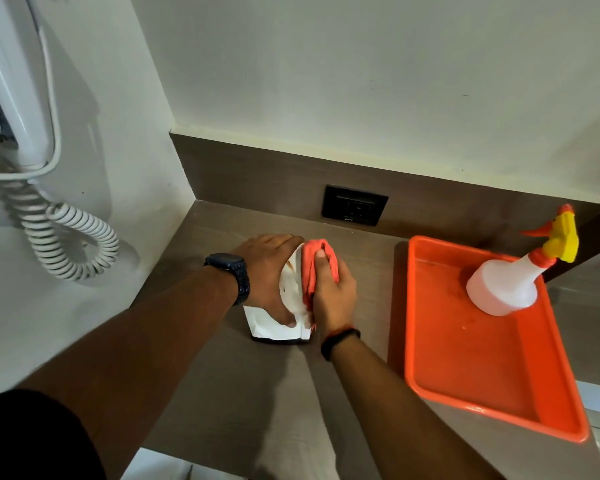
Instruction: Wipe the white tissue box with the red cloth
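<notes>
The white tissue box [274, 327] lies on the brown countertop [257, 393] near the back wall. My left hand [269, 271] rests over its top and left side and grips it, the thumb on its top face. My right hand [331, 296] holds the bunched red cloth [312, 265] and presses it against the right side of the box. Both hands hide most of the box; only its near end and a strip of its top show.
An orange tray [482, 393] lies to the right with a white spray bottle [510, 285] standing in its far corner. A black wall socket [354, 205] sits behind the box. A white wall phone [11, 81] with a coiled cord [66, 237] hangs at the left.
</notes>
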`<state>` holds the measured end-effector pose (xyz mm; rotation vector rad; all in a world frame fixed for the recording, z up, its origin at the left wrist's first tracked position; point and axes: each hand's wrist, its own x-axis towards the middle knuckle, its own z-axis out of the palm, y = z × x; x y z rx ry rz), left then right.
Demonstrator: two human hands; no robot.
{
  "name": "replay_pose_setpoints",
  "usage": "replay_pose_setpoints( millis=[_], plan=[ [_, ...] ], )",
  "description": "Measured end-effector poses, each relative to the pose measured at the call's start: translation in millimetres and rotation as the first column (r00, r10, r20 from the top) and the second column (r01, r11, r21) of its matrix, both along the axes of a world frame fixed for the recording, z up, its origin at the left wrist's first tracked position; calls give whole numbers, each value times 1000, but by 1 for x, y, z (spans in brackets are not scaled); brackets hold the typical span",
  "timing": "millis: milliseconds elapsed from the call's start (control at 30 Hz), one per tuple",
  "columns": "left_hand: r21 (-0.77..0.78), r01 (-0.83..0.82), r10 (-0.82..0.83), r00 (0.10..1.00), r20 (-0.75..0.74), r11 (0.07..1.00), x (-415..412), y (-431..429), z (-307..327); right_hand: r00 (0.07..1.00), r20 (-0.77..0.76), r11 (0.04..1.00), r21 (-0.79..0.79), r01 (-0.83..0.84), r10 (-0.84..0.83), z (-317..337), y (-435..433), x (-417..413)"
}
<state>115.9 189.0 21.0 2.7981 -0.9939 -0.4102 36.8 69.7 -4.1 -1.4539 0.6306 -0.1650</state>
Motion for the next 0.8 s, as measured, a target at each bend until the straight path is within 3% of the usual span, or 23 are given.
replay_pose_setpoints(
  millis=[67, 300, 433, 533, 700, 800],
  plan=[
    [13, -1, 1, 1000, 8, 1000, -1, 0, 0, 999, -35, 1000, -2, 4, -4, 5, -5, 11],
    [68, 6, -5, 1000, -22, 998, -2, -1, 3, 990, -114, 961, 251, 113, -87, -15, 7, -25],
    [33, -1, 2, 1000, -28, 999, -1, 0, 2, 997, 17, 986, 147, 72, -76, -1, 4, -12],
    [32, -4, 4, 1000, -7, 999, -1, 0, 2, 999, -23, 996, 73, 49, -47, 3, -6, 13],
    [52, 9, -9, 1000, 8, 999, 0, 1, -2, 989, -96, 977, 175, 124, -108, -18, 2, 0],
    [53, 7, -8, 1000, 4, 999, 1, -1, -3, 981, -55, 951, 239, 195, -187, -26, 17, -26]
  ],
)
